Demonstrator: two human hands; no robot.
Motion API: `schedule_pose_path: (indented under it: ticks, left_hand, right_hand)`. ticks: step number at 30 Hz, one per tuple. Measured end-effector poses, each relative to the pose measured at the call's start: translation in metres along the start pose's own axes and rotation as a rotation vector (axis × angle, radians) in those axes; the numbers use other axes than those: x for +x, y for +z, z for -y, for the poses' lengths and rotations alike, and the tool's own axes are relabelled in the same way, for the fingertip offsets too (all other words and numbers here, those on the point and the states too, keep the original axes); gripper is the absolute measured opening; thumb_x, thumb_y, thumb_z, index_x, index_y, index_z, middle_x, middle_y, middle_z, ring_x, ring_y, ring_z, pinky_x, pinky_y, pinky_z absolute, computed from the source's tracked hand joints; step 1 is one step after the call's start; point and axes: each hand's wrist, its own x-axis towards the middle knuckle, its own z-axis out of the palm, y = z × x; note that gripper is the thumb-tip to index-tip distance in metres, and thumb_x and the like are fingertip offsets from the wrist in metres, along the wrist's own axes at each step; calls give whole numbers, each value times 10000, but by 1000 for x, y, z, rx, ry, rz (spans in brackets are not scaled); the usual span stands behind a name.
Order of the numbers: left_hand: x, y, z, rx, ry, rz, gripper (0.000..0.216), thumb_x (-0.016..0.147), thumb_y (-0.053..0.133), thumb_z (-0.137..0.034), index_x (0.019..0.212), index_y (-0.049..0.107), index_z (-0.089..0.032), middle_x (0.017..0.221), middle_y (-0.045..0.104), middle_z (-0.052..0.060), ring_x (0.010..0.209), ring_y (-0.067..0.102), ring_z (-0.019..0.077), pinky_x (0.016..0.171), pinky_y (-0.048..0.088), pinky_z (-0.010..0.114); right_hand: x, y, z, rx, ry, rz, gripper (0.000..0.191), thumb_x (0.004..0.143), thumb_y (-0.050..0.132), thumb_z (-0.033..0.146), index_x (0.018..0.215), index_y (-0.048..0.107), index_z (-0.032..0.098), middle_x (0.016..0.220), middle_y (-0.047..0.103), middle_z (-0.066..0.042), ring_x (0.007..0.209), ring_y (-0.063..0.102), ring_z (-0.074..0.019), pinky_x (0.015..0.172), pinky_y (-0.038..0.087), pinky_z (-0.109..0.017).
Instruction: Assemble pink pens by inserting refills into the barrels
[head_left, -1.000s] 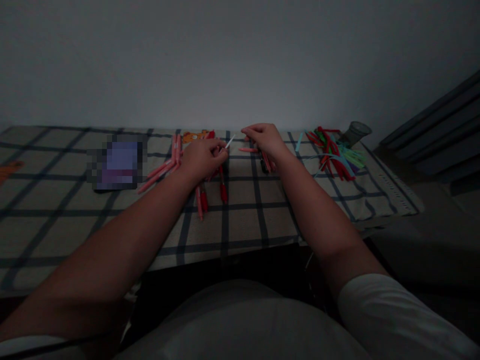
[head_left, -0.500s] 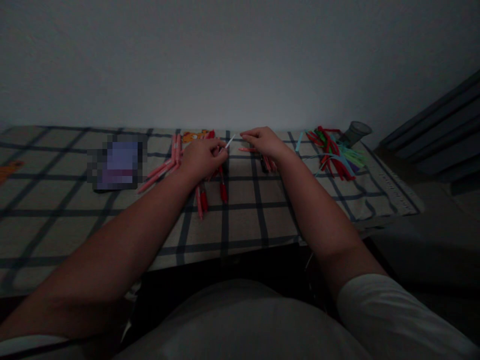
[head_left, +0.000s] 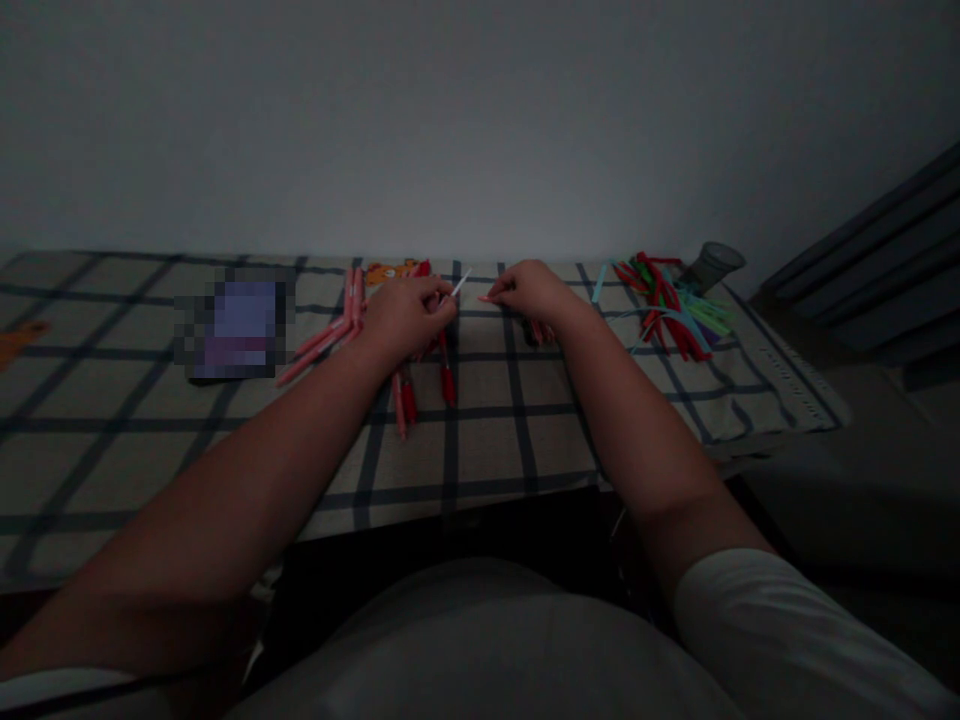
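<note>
My left hand (head_left: 409,312) is closed, pinching a thin white stick (head_left: 462,282) that looks like a pen refill and points up to the right. Under and around that hand lie pink pens (head_left: 319,350) and red pens (head_left: 448,384), partly covered by it. To the right, my right hand (head_left: 529,288) has its fingers pinched on the end of a slim pink pen part (head_left: 485,298). Beneath the right palm lies a small bundle of pink and dark pieces (head_left: 540,332), half hidden.
A phone-like device (head_left: 241,325), blurred out, lies at the left. Red, green and blue strips (head_left: 664,310) are heaped at the right beside a tipped clear cup (head_left: 716,265). A checked cloth (head_left: 487,440) covers the table, which backs onto a wall.
My right hand has moved down slightly, and its fingers have closed on the slim pink pen part. The left hand stays in place with the white stick.
</note>
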Motion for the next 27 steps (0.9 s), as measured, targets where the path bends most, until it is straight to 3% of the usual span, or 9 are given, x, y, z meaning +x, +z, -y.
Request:
schedule_pose_path:
  ticks: [3, 8, 21, 27]
  left_hand:
    - [0, -1, -1, 8, -21, 9, 338, 996, 683, -370, 1177, 912, -199, 845, 793, 61, 791, 682, 235, 741, 437, 348]
    - [-1, -3, -4, 11, -38, 20, 325, 994, 686, -360, 1172, 907, -202, 852, 783, 56, 793, 683, 235, 757, 443, 354]
    - [-1, -3, -6, 40, -28, 19, 335, 996, 662, -372, 1170, 904, -219, 829, 771, 41, 791, 665, 229, 755, 428, 350]
    - [-2, -3, -4, 19, -8, 1, 345, 996, 651, -392, 1152, 902, -214, 839, 778, 52, 814, 673, 244, 771, 446, 364]
  right_hand:
    - [-4, 0, -1, -1, -14, -23, 219, 1037, 811, 301, 1091, 945, 137, 944, 871, -173, 934, 826, -314, 849, 612, -389]
    - [-6, -2, 0, -18, 45, 62, 259, 1076, 752, 313, 1091, 941, 137, 756, 801, -127, 732, 780, -277, 742, 579, -383]
    - [-11, -6, 8, -123, 76, 29, 230, 1039, 809, 271, 1177, 916, 122, 1088, 880, -192, 946, 832, -278, 798, 607, -328]
    - [-8, -4, 5, -103, 87, 114, 243, 1049, 739, 212, 1172, 929, 127, 896, 863, -159, 693, 794, -246, 731, 600, -353]
